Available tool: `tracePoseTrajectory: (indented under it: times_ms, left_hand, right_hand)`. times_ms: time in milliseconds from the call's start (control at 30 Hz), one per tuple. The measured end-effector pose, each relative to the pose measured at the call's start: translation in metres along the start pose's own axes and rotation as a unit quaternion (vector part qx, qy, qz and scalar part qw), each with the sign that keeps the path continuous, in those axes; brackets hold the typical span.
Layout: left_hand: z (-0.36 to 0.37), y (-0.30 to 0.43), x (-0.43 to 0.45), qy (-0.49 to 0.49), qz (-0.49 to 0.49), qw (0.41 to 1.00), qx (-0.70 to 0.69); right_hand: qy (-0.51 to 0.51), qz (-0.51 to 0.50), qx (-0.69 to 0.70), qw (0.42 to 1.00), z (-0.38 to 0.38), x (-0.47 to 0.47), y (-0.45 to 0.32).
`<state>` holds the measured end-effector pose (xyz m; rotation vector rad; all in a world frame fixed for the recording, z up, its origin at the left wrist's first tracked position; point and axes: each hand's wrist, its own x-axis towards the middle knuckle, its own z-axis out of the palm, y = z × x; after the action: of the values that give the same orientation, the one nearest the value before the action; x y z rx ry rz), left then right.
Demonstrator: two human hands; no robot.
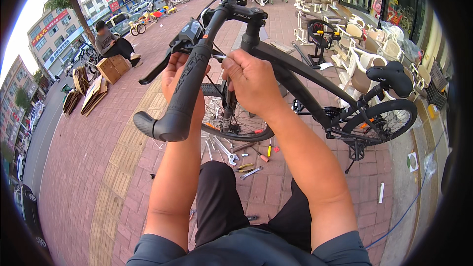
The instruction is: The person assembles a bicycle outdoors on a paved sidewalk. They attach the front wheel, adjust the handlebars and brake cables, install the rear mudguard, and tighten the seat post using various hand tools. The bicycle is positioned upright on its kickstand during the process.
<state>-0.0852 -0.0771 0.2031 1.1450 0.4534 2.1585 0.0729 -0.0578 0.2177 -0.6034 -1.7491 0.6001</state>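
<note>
A black bicycle (306, 68) stands before me, its ribbed handlebar grip (190, 77) with a bar end (147, 123) pointing toward me. My left hand (173, 72) is behind and under this grip, partly hidden by it, near the brake lever (157, 67) and the shifter (191, 30). Just right of the grip, my right hand (253, 85) pinches a thin silvery metal piece (218, 57) between thumb and forefinger; what it is exactly cannot be made out. A dark cable runs down beside my fingers. Below them is the spoked front wheel (251, 136).
On the brick paving lie an adjustable wrench (230, 156), pliers (244, 168), a combination wrench (252, 172) and a yellow-handled screwdriver (269, 149). Many child seats (354, 31) crowd the right side. A person (111, 42) sits on a cardboard box (114, 69) at left. A blue cord (402, 218) trails at right.
</note>
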Motion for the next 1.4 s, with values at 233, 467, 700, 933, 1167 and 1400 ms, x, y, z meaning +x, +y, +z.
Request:
tracePoseTrajectory:
  times_ms: [233, 467, 700, 933, 1167, 1400]
  left_hand:
    - [0.006, -0.005, 0.008, -0.021, 0.146, 0.979, 0.138]
    - [0.024, 0.010, 0.010, 0.010, -0.051, 0.992, -0.112]
    - [0.025, 0.012, 0.021, 0.013, -0.102, 0.988, -0.119]
    - [0.028, 0.008, 0.025, 0.016, -0.099, 0.991, -0.084]
    - [0.037, 0.014, 0.019, 0.026, -0.063, 0.997, -0.042]
    - [0.036, 0.013, 0.024, 0.014, -0.056, 0.996, -0.074]
  right_hand:
    - [0.010, -0.067, -0.094, 0.993, -0.002, 0.003, -0.011]
    - [0.058, -0.135, -0.178, 0.973, 0.003, -0.002, -0.019]
    - [0.076, -0.132, -0.181, 0.972, 0.010, -0.005, -0.018]
    - [0.118, -0.210, -0.234, 0.942, 0.012, 0.001, -0.004]
    - [0.126, -0.185, -0.141, 0.964, 0.016, 0.004, 0.010]
    - [0.130, -0.081, -0.166, 0.974, 0.026, -0.001, 0.019]
